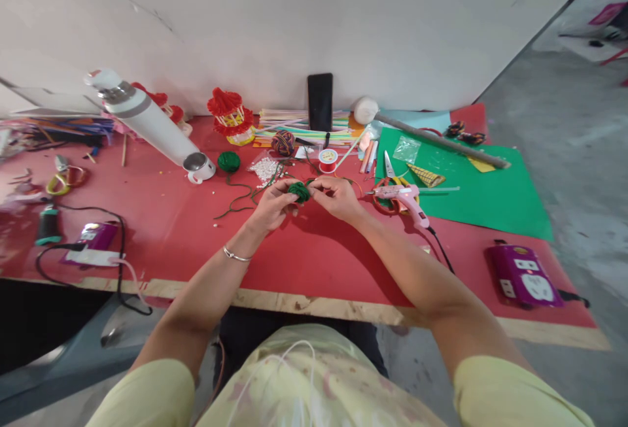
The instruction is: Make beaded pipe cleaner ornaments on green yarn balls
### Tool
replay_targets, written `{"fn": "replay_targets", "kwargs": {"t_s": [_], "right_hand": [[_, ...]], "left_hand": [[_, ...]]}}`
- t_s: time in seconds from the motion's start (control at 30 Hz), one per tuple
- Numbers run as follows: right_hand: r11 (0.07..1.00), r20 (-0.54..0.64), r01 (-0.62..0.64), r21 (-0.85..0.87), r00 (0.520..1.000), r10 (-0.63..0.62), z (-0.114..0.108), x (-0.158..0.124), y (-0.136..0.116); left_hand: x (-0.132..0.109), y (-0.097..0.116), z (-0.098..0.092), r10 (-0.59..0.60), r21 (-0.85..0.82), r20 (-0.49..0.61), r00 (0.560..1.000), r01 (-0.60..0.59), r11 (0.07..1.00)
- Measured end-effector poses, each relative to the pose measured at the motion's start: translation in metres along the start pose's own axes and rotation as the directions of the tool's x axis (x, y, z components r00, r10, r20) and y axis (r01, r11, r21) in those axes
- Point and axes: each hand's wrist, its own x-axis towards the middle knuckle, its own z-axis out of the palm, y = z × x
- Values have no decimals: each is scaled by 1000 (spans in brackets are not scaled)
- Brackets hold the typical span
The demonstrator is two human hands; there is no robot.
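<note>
We work a small dark green yarn bundle (299, 191).
Our left hand (271, 205) and right hand (336, 196) both pinch it, fingers closed, above the red table (314, 257).

Two hands: left (271, 208), right (338, 198); two green yarn balls (299, 191) (228, 161); one glue gun (405, 199); one phone (320, 101).

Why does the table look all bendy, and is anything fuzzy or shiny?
In the head view the wide lens bows the red table, so its front edge curves; the left edge of the picture is smeared and fuzzy, while the middle, where the left hand and right hand pinch the green yarn ball, is sharp; light is soft with faint shadows; the white bottle shows slight glare.
</note>
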Motion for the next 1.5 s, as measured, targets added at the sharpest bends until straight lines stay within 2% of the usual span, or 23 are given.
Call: {"fn": "replay_targets", "kwargs": {"t_s": [0.2, 0.43, 0.67, 0.83, 1.0, 1.1, 1.27, 1.5], "right_hand": [[998, -25, -13, 53, 1000, 15, 1, -2, -1], [992, 57, -76, 96, 996, 71, 0, 0, 3], [999, -6, -15, -36, 1000, 15, 1, 0, 3], [991, -19, 79, -108, 996, -82, 3, -2, 3], [988, -68, 105, -112, 991, -113, 4, -5, 4], [990, -38, 102, -98, 994, -106, 1, -5, 1], [999, 89, 22, -27, 996, -20, -2, -3, -4], [993, 27, -120, -4, 992, 120, 8, 0, 6]], "left_hand": [[0, 1, 1, 8, 5, -5, 1000, -8, 1000], [0, 1, 0, 13, 11, -9, 1000, -12, 1000], [2, -2, 0, 21, 21, -34, 999, -20, 1000], [4, -5, -3, 19, 36, -37, 999, -17, 999], [4, -4, -4, 3, 31, -52, 999, -2, 1000], [4, -3, -2, 5, 26, -57, 998, -3, 1000], [5, -5, -3, 9, 31, -94, 996, -6, 999], [5, -6, 0, -27, 22, -105, 994, 29, 999]]}}
